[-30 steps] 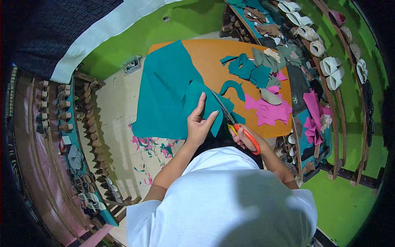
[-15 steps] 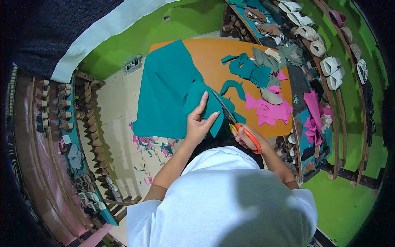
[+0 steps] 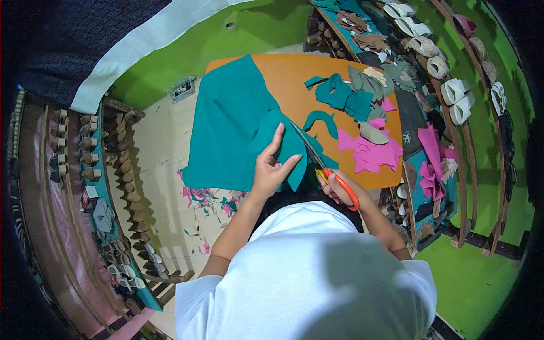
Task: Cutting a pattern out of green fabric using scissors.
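Orange-handled scissors (image 3: pixel 340 187) are gripped in the closed right hand (image 3: pixel 338 190), their blades run into the teal felt sheet (image 3: pixel 238 127). The sheet is pinned flat by the left hand (image 3: pixel 271 170), fingers spread, and is draped over the orange table's (image 3: pixel 294 76) left edge. Teal and pink offcuts (image 3: pixel 368 150) are scattered on the table beyond.

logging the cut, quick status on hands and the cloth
Left hand flat on the teal felt sheet, pinning it to the orange table. Right hand gripping orange-handled scissors, blades in the felt. Pink offcuts lie beside, apart from the cut.
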Tool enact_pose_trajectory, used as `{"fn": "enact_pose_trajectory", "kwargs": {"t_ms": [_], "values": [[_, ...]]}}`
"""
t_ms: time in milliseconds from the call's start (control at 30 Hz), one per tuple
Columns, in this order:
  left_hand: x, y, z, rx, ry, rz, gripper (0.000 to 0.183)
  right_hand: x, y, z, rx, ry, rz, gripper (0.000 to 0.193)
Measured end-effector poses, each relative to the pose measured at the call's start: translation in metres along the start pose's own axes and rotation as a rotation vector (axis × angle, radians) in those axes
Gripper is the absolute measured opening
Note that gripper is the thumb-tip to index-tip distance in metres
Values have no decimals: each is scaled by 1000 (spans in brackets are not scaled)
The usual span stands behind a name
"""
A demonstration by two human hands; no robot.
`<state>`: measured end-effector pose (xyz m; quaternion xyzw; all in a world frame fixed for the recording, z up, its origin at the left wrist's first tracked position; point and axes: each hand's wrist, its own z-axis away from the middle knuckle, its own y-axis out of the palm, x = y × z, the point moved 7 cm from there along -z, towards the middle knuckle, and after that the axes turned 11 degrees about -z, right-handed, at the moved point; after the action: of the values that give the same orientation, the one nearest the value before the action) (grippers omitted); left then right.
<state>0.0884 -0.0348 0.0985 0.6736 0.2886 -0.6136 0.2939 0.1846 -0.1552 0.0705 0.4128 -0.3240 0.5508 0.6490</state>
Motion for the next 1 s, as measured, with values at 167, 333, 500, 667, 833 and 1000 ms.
{"fn": "enact_pose_trajectory", "kwargs": {"t_ms": [167, 333, 500, 667, 833, 1000], "values": [[-1, 0, 1, -4, 26, -72, 68, -6, 0, -2, 39, -14, -86, 54], [-2, 0, 0, 56, 9, -102, 70, -2, -1, -2, 35, 38, -41, 54], [-6, -2, -2, 74, 26, -132, 70, 8, -2, 1, 2, 42, 50, 54], [-7, -2, -5, 99, 32, -167, 69, 0, -6, -1, -7, 34, 89, 55], [-2, -6, -5, -53, 43, -84, 57, 1, -5, 1, -27, 46, 78, 54], [15, -16, 3, -395, -38, 79, 47, 1, -2, -1, -25, 4, 43, 54]]}}
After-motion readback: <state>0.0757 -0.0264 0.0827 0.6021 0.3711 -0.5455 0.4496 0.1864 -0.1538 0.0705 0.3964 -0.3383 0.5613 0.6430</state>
